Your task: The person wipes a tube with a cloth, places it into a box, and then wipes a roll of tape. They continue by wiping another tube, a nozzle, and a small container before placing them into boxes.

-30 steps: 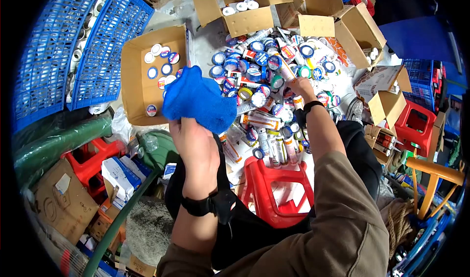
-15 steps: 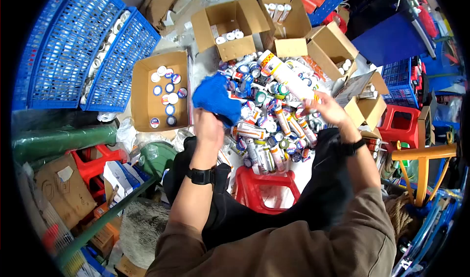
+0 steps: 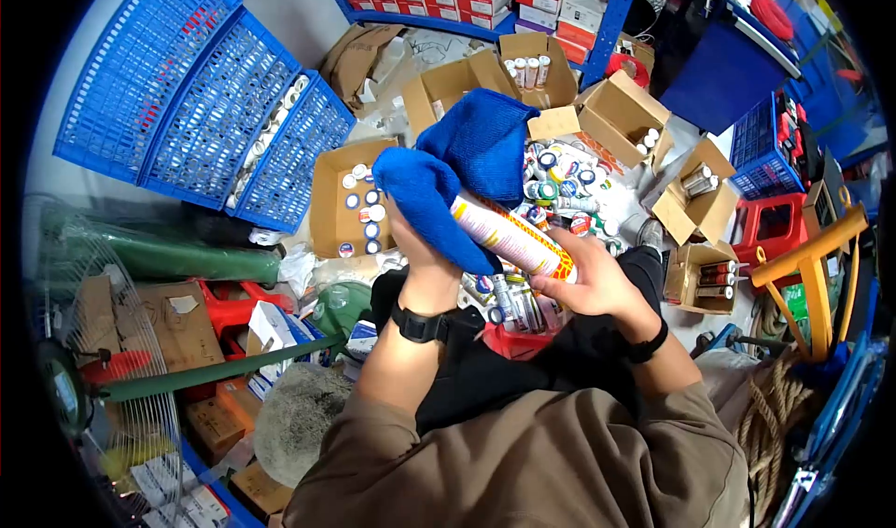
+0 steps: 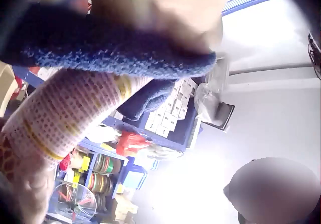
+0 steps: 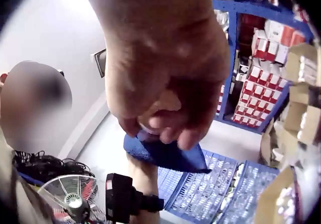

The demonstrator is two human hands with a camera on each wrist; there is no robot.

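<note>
My left hand (image 3: 422, 253) grips a blue cloth (image 3: 481, 145) that is folded over the upper left end of a sealant cartridge (image 3: 513, 237). White with yellow and orange bands, the cartridge lies tilted across the space between my hands. At its lower right end my right hand (image 3: 597, 278) holds it, thumb on the near side. The left wrist view has the cloth (image 4: 115, 58) lying along the cartridge (image 4: 70, 111). Behind the curled fingers of my right hand (image 5: 165, 83), the cloth (image 5: 168, 155) shows in the right wrist view. Below lies a pile of tape rolls and cartridges (image 3: 569, 178), partly hidden.
An open carton (image 3: 327, 169) with several tape rolls stands left of the pile. Other open cartons (image 3: 616, 108) ring its far and right sides. Blue crates (image 3: 201, 90) lean at the left, and a red stool (image 3: 513, 343) is between my legs.
The right hand reached into the pile, lifted the cartridge out and brought it to the cloth. My left hand has moved right with the cloth, now against the cartridge. The head view has tilted up.
</note>
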